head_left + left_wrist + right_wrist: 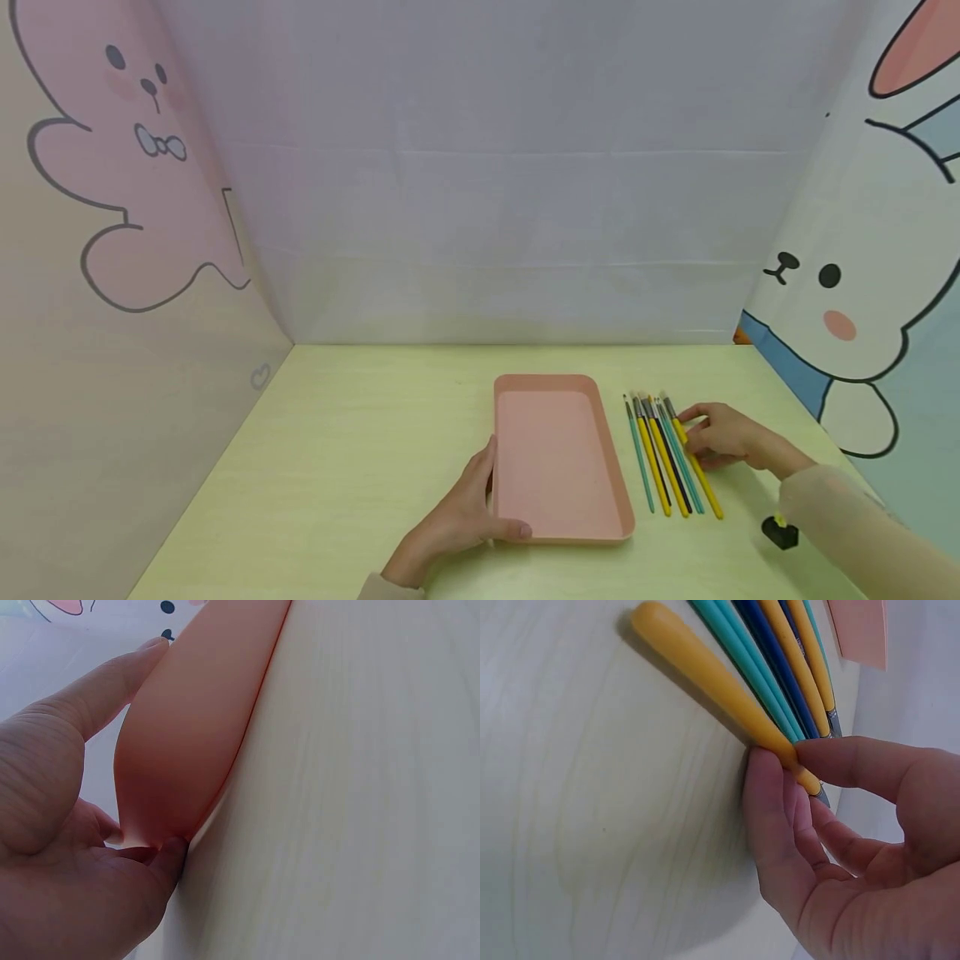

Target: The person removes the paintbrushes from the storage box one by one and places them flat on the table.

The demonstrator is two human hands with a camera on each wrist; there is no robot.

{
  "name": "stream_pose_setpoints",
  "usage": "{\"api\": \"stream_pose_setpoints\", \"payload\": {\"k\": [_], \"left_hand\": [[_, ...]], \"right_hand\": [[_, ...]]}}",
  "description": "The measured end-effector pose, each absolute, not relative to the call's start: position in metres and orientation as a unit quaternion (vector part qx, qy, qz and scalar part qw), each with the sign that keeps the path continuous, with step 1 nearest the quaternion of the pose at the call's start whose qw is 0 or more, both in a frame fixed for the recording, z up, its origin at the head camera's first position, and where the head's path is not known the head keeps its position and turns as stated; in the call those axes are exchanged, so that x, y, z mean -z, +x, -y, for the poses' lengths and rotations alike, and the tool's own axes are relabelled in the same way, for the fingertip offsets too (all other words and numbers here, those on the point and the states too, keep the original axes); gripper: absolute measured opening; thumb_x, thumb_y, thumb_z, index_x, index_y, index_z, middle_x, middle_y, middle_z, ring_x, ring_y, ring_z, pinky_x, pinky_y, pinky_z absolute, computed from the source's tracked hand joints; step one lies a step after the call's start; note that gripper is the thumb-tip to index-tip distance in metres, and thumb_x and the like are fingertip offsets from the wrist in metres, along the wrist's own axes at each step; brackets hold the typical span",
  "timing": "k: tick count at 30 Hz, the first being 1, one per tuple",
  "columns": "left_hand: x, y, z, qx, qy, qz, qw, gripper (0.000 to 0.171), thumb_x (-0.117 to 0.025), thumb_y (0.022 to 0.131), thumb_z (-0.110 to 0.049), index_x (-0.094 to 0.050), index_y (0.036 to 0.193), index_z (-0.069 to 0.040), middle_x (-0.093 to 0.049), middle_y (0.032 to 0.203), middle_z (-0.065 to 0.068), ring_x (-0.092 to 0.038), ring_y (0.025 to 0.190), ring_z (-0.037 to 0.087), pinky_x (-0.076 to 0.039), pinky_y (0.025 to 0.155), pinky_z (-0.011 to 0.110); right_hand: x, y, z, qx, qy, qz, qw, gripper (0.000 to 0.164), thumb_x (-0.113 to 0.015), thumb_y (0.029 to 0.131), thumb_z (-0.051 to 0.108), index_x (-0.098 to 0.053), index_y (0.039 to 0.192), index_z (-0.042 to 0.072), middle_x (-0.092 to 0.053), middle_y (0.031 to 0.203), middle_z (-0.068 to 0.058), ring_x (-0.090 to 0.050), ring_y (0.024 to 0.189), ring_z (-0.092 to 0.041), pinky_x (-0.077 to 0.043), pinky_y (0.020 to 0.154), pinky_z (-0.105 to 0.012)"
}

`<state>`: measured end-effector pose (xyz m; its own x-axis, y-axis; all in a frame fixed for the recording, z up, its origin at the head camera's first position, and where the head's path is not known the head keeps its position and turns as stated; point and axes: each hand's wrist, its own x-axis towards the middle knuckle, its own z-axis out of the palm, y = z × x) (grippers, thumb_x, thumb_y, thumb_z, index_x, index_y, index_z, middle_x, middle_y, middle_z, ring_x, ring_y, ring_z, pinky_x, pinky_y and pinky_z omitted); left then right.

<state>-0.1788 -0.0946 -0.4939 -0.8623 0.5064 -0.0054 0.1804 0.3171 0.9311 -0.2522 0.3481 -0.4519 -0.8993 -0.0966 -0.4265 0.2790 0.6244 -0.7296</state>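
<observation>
A shallow pink tray (555, 458) lies on the table, its long side pointing away from me. My left hand (465, 512) grips the tray's near left corner, thumb at the near rim and fingers along the left wall. In the left wrist view, a fingertip reaches the lower edge of the tray wall (187, 727). To the tray's right, my right hand (727, 437) pinches a yellow-handled paintbrush (697, 671) between thumb and fingers, the rightmost of a row. Several other paintbrushes with teal, yellow and dark blue handles, such as a teal brush (641, 462), lie beside it, bristles pointing away.
A small black object (780, 533) with a yellow bit sits near the right sleeve (847, 517). A plain pale backdrop (510, 208) rises at the table's far edge. Printed cartoon panels flank the table on the left and right.
</observation>
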Motion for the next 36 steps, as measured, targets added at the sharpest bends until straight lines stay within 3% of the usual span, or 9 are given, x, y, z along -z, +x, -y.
{"api": "stream_pose_setpoints", "payload": {"k": [29,36], "left_hand": [[0.495,-0.1778,0.0947,-0.538,0.201,-0.805,0.149,0.142,-0.098,0.076,-0.036,0.005,0.171,-0.011,-0.011,0.176,0.018,-0.024,0.157,0.034,-0.024,0.122,0.062],[0.4948,-0.178,0.0967,-0.547,0.21,-0.795,0.156,0.142,-0.097,0.077,-0.035,0.007,0.171,-0.013,-0.011,0.175,0.017,-0.031,0.154,0.027,-0.03,0.122,0.049]], "right_hand": [[0.4509,-0.2484,-0.3486,0.388,0.061,-0.896,0.205,0.068,-0.074,0.092,0.011,-0.043,0.147,-0.013,-0.064,0.107,-0.016,-0.062,0.082,-0.02,-0.061,0.073,-0.035],[0.4498,-0.2444,-0.3495,0.381,0.056,-0.902,0.196,0.066,-0.075,0.092,0.012,-0.044,0.146,-0.012,-0.062,0.101,-0.012,-0.061,0.076,-0.02,-0.06,0.07,-0.034]]}}
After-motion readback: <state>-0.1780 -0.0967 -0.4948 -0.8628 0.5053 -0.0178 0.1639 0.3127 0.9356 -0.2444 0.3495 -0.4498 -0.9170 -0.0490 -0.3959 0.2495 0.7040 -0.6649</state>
